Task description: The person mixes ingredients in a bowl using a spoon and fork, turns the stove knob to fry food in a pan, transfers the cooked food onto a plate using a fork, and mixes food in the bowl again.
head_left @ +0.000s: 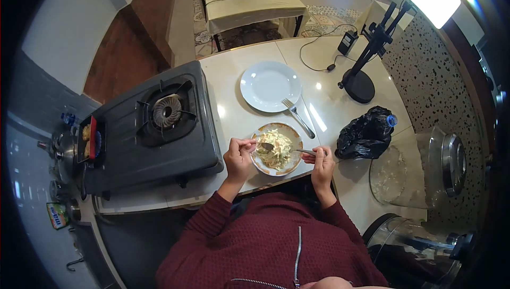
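A bowl with an orange-patterned rim (270,171) stands near the counter's front edge. Pale yellow-white shredded food (278,152) is heaped in it. On the bowl's left side, my left hand (239,157) is closed around the handle of a spoon (267,146), whose bowl rests in the food. From the right, my right hand (322,166) grips a metal utensil handle (305,151); its far end is buried in the shreds, so I cannot make out its kind. Behind the bowl lie a white plate (271,86) and a fork (299,118), its tines at the plate's edge.
A dark gas stove (175,145) takes up the left, with a pan (91,139) holding food at its far side. To the right are a black plastic bag (363,136), a clear glass container (390,175) and a lamp stand (360,84). A cable crosses the counter's back.
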Demonstrator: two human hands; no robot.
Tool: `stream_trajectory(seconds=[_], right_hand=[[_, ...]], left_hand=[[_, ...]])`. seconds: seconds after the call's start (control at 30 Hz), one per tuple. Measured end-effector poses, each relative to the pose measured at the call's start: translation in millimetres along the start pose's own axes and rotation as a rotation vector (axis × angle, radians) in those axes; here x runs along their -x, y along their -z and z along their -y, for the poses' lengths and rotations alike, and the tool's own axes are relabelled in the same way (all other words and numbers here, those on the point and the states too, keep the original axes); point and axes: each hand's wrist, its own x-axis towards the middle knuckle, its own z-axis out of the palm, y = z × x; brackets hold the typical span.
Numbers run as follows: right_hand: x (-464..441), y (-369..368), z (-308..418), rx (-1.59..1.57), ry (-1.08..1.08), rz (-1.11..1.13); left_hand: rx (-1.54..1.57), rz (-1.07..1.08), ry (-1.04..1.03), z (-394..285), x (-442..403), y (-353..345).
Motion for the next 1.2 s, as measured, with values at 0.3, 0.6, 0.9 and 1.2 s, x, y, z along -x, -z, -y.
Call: stream_trajectory(seconds=[0.3, 0.6, 0.9, 1.2], right_hand=[[2.0, 3.3, 39.5, 0.356, 0.184, 0.199], [9.3, 18.2, 58.6, 0.491, 0.435, 0.285], [5.3, 23.2, 33.0, 0.503, 0.345, 0.328], [-18.3, 63.6, 45.0, 0.157, -0.561, 0.632]], left_hand=[[-0.154, 0.007, -0.176, -13.1, -9.1, 7.9], [-0.289, 0.008, -0.305, -19.6, -5.9, 20.9], [-0.430, 0.368, -0.541, 6.9, 28.6, 31.4], [-0.492, 0.653, -0.426, 37.1, 66.2, 44.3]])
